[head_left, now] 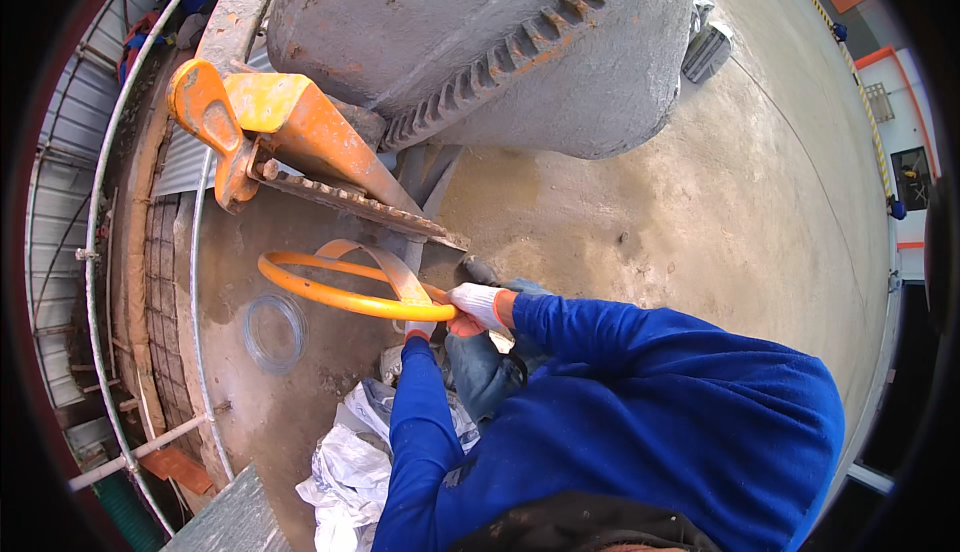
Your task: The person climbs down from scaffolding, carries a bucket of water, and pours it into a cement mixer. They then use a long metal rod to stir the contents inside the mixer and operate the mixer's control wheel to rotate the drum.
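An orange-yellow handwheel with a curved flat spoke is in front of me, tilted beside a concrete mixer. My right hand, in a white glove with an orange palm, is closed round the near right part of its rim. Just below the rim is my left hand, gloved the same way and gripping the wheel from underneath; the rim hides most of its fingers. Above the hands hangs the mixer's grey drum, with a toothed ring running round it. An orange bracket stands left of the drum, over a rusty toothed edge.
A coil of clear hose lies on the concrete floor at the left. Crumpled white sacks are by my left arm. Metal railing pipes run along the left side. A grey block-like object sits beyond the drum.
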Demonstrator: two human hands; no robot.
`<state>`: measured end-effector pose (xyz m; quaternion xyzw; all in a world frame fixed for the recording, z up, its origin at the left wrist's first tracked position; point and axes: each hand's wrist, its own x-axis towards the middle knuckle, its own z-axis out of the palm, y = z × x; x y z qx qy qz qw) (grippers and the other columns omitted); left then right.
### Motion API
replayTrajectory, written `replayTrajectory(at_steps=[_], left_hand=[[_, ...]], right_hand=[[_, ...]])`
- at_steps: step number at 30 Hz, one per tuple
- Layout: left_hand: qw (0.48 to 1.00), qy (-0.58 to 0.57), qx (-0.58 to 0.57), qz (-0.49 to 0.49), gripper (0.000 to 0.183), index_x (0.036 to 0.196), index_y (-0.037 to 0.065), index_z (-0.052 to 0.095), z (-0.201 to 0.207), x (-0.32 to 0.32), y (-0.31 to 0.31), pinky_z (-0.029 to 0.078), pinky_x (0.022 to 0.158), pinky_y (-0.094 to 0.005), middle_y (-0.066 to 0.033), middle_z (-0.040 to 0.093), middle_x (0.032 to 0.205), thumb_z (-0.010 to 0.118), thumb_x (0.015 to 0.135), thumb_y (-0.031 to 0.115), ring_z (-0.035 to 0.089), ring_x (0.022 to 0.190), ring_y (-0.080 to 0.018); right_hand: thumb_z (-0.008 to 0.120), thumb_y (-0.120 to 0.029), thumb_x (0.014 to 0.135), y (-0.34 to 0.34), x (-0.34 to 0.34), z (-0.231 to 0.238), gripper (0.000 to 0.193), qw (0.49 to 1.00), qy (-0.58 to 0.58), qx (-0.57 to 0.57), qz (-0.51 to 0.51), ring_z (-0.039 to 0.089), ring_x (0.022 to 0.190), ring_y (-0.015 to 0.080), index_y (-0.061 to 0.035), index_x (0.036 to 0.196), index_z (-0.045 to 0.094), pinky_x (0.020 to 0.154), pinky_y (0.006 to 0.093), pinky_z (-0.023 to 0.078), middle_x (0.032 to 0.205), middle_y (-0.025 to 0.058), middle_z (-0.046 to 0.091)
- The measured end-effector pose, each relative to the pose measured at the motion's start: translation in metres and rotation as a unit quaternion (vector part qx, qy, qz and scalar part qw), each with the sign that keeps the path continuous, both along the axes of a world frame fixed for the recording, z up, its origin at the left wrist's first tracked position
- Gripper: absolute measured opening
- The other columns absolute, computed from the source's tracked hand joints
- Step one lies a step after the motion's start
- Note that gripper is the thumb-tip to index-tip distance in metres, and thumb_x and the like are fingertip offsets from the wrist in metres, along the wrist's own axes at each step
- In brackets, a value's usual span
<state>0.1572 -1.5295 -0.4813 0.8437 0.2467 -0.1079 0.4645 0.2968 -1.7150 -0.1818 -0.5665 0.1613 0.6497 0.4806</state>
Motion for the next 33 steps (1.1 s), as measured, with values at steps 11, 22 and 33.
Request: replayTrajectory(at_steps=[11,22,33], left_hand=[[1.0,-0.015,0.012,-0.02,0.06,0.15,0.01,0.064,0.036,0.018,-0.004,0.055,0.11,-0.0503,-0.0208,0.071,0.144,0.065,0.104,0.05,0.068,0.131,-0.04],[0.975,0.22,0.012,-0.024,0.05,0.125,0.014,0.081,0.109,0.032,-0.014,0.056,0.11,-0.0496,-0.0201,0.076,0.133,0.063,0.097,0.051,0.07,0.129,-0.0416],[0.975,0.214,-0.033,0.043,0.048,0.131,0.013,0.079,0.13,0.03,-0.021,0.057,0.108,-0.0513,-0.0171,0.075,0.138,0.056,0.107,0.047,0.07,0.13,-0.0399]], right_hand=[[0.063,-0.019,0.112,-0.049,0.091,0.347,0.035,0.722,-0.679,0.1,-0.083,0.073,0.109,0.0158,-0.0019,0.142,0.07,0.091,0.0304,0.057,0.117,0.0135,0.078],[0.068,-0.043,0.111,0.144,0.14,0.418,0.058,0.663,-0.694,0.278,0.045,0.067,0.126,0.0262,-0.0053,0.153,0.059,0.111,0.0414,0.052,0.14,0.0125,0.067],[0.077,-0.025,0.105,0.171,0.114,0.411,0.027,0.613,-0.735,0.271,0.101,0.064,0.076,0.0042,-0.0029,0.119,0.08,0.073,0.0244,0.055,0.093,0.0011,0.076]])
